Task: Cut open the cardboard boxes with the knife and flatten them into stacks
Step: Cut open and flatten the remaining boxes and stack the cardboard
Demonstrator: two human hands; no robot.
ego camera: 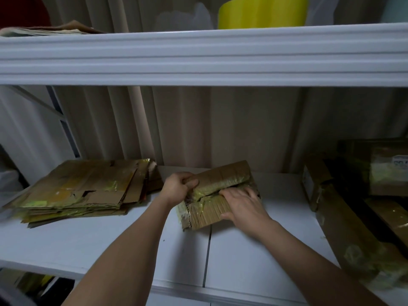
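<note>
A small brown cardboard box (223, 177) with yellowish tape lies on the white shelf (123, 239), its top flap lifted. My left hand (177, 186) grips the left edge of that raised flap. My right hand (242, 205) rests on the box's near side, its fingertips tucked into the taped seam under the flap. A stack of flattened cardboard (81, 188) lies to the left on the same shelf, apart from the box. No knife is in view.
Several taped cardboard boxes (353, 206) crowd the shelf's right end. A white shelf beam (198, 56) spans overhead, with a yellow roll (262, 12) and papers on top. Corrugated wall panels close off the back.
</note>
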